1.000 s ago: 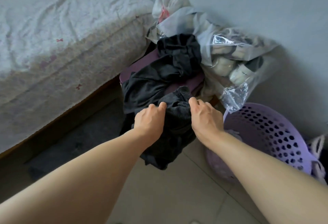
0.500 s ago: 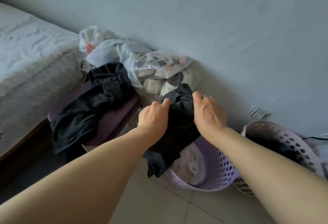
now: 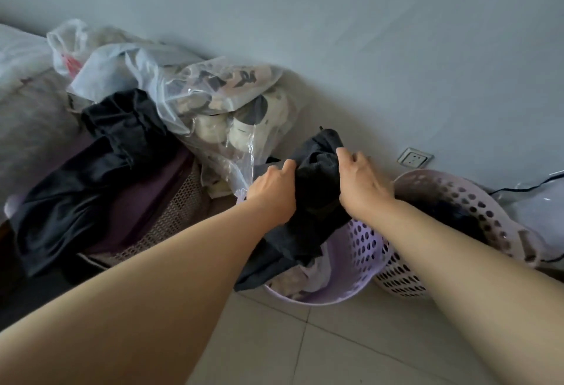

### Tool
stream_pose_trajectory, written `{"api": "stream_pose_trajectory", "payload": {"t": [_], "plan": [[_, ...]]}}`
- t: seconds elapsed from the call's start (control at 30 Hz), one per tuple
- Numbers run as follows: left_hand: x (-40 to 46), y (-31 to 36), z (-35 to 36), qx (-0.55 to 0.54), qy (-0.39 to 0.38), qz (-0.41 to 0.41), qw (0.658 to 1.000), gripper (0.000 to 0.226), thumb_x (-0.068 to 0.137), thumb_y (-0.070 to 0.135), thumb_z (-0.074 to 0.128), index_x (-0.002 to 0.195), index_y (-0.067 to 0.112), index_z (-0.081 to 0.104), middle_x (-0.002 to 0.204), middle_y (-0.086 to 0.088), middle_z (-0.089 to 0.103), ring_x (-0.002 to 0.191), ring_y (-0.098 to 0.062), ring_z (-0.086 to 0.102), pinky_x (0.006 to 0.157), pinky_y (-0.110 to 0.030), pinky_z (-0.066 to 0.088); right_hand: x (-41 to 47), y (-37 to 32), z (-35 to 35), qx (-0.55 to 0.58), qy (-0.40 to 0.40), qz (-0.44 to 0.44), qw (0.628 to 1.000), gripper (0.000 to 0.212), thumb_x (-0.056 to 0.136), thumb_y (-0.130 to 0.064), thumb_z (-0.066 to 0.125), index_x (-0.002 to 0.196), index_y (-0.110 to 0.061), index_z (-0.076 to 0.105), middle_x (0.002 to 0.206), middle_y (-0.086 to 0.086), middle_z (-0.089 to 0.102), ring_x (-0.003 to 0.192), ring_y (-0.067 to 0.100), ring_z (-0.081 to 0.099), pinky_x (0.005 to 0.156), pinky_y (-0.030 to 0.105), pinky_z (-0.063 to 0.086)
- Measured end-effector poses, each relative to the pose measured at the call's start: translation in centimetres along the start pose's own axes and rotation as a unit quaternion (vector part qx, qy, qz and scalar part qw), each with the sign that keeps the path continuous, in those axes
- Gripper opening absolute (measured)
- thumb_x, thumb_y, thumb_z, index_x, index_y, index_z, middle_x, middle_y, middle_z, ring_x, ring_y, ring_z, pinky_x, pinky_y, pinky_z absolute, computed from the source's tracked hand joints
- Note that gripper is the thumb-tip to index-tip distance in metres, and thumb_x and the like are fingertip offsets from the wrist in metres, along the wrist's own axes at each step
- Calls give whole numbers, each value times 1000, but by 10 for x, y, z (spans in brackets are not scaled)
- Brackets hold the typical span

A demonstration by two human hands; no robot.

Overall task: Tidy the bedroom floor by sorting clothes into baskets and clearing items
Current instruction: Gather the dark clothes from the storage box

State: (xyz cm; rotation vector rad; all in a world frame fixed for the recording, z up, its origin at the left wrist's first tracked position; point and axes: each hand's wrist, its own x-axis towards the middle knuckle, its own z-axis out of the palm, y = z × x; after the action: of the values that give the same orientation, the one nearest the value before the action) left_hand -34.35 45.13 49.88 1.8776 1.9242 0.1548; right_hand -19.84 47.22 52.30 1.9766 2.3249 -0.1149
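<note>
**Mid-air: dark garment over the lavender basket**

Presently both hands up and gripping one dark garment (image 3: pixel 308 201). Left hand (image 3: pixel 271 192) curled round a bunched fold at the garment's left side; right hand (image 3: pixel 363 181) curled over the right side, fingers tucked into the cloth. Garment held above the near lavender basket (image 3: pixel 341 290), lower hem hanging across the rim at the front left. Pale clothes (image 3: pixel 305 277) lying inside that basket. Second perforated basket (image 3: pixel 476 198) just behind and right, touching the first, dark clothing (image 3: pixel 451 216) in it. Wall socket (image 3: pixel 414 157) low on the wall beyond the hands. Further left, clear plastic bags (image 3: pixel 213 103) stuffed with soft pale items, heaped against the wall. Another black garment (image 3: pixel 91 171) draped over a purple case (image 3: pixel 137 207) beside the bed (image 3: pixel 27 116). Pale tiled floor (image 3: pixel 320 348) below the forearms.
</note>
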Motion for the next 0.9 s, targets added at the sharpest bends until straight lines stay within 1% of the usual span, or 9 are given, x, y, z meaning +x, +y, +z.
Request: {"api": "stream_pose_trajectory", "payload": {"t": [0.07, 0.17, 0.3, 0.47, 0.57, 0.7, 0.77, 0.83, 0.9], "plan": [[-3, -16, 25, 21, -56, -28, 998, 57, 86, 13, 60, 135, 17, 30, 126, -11, 47, 108, -33, 56, 71, -36, 42, -6, -2, 30, 3, -91, -18, 996, 55, 84, -6, 56, 133, -12, 30, 129, 16, 38, 118, 34, 41, 83, 40, 42], [-12, -40, 54, 46, -93, -65, 992, 51, 86, 17, 61, 129, 16, 34, 124, -9, 46, 110, -33, 54, 72, -37, 40, -14, -10, 70, 10, -149, -54, 987, 49, 87, -12, 57, 129, -12, 32, 129, 16, 36, 116, 34, 41, 77, 37, 39], [-25, -67, 75, 68, -119, -98, 986, 42, 86, 19, 60, 122, 15, 39, 119, -7, 48, 107, -31, 55, 72, -38, 43, -16, -26, 104, 14, -174, -83, 981, 50, 88, -15, 57, 132, -12, 33, 131, 14, 34, 117, 31, 40, 85, 36, 41], [-41, -99, 89, 59, -125, -151, 979, 44, 83, 20, 62, 122, 18, 43, 117, -5, 51, 108, -28, 56, 73, -36, 43, -9, -45, 129, 5, -180, -113, 977, 59, 88, -18, 58, 139, -13, 29, 137, 16, 33, 123, 30, 39, 92, 35, 43], [-44, -117, 95, 51, -119, -175, 976, 48, 84, 22, 63, 126, 19, 41, 117, -4, 51, 109, -27, 56, 71, -34, 40, -7, -61, 143, -5, -194, -124, 973, 57, 88, -18, 58, 138, -12, 30, 140, 20, 30, 125, 32, 38, 90, 36, 44], [-40, -140, 116, 32, -121, -189, 974, 52, 81, 21, 67, 126, 20, 40, 117, -3, 52, 109, -27, 56, 72, -33, 41, -6, -89, 169, 4, -211, -163, 964, 50, 86, -14, 59, 130, -13, 35, 134, 14, 35, 118, 30, 42, 86, 36, 43], [-36, -151, 133, 22, -131, -189, 973, 49, 80, 20, 65, 122, 19, 40, 116, -3, 52, 109, -27, 56, 71, -32, 40, -8, -103, 191, 14, -235, -180, 955, 56, 85, -14, 61, 133, -15, 32, 132, 12, 35, 117, 31, 43, 85, 38, 43], [-32, -161, 151, 9, -144, -191, 971, 46, 80, 20, 64, 119, 17, 40, 117, -3, 52, 109, -26, 56, 71, -33, 41, -12, -113, 215, 27, -264, -190, 945, 68, 85, -12, 61, 140, -19, 24, 134, 12, 34, 119, 31, 42, 90, 40, 44], [-26, -171, 173, -6, -156, -191, 969, 48, 82, 23, 64, 122, 18, 39, 120, -4, 51, 110, -26, 55, 76, -35, 44, -16, -119, 242, 34, -292, -190, 937, 79, 85, -8, 59, 147, -22, 13, 138, 12, 30, 122, 31, 41, 95, 41, 44]]}}
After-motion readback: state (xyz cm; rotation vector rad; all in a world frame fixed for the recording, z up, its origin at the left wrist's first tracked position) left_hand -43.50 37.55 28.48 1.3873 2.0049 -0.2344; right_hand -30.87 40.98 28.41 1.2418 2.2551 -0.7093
